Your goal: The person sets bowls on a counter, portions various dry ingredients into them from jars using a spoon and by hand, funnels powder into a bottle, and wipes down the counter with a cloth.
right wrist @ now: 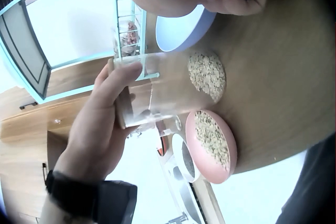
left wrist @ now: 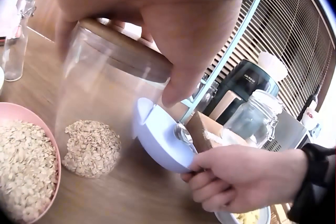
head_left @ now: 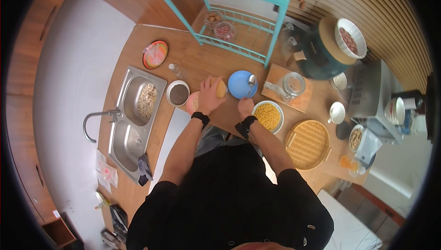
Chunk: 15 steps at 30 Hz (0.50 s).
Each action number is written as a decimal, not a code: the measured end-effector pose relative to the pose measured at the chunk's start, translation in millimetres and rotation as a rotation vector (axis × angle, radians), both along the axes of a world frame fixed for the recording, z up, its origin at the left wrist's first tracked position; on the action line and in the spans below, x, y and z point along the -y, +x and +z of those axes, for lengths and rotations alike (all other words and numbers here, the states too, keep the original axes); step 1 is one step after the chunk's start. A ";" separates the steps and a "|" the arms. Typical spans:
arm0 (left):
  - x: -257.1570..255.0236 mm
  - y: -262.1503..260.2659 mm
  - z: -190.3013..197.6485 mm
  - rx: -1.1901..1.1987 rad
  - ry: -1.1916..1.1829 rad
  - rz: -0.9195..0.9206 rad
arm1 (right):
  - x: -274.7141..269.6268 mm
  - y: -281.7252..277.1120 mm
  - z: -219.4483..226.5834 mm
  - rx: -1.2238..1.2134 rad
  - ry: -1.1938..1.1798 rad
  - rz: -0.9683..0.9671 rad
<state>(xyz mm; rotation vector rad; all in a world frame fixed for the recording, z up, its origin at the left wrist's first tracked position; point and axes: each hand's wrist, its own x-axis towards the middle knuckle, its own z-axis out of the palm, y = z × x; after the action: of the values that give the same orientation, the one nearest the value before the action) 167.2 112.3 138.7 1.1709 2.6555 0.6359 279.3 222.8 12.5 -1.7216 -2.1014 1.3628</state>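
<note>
My left hand (head_left: 209, 97) grips the wooden lid (left wrist: 126, 50) of a clear glass jar (right wrist: 165, 85) from above, thumb on one side and fingers round the other. Rolled oats (left wrist: 92, 148) lie at the bottom of the jar. Beside it stands a blue bowl (head_left: 238, 82) with a metal spoon (head_left: 252, 81) in it. The spoon's handle runs into the curled fingers of my right hand (head_left: 245, 106), which is right at the bowl's rim. Next to the jar is a pink bowl (right wrist: 229, 153) of oats, partly covered by my left hand in the head view.
A white bowl of dark grains (head_left: 178, 93) and a small glass bottle (head_left: 174, 68) stand left. Yellow pasta fills a bowl (head_left: 267, 116) by my right wrist. Further right are a woven tray (head_left: 308, 144) and a glass jar (head_left: 294, 84); a turquoise rack (head_left: 229, 43) stands behind, a sink (head_left: 126, 142) left.
</note>
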 end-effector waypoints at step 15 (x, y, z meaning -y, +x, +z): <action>17.6 65.8 -4.9 -0.247 0.349 -0.054 | 26.6 45.2 26.5 -0.592 -0.304 0.148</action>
<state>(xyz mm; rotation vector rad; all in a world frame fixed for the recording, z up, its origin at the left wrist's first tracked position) 233.0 94.7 133.8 1.4938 2.7744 1.0404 324.5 196.2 38.9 -1.0472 -1.7714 2.0106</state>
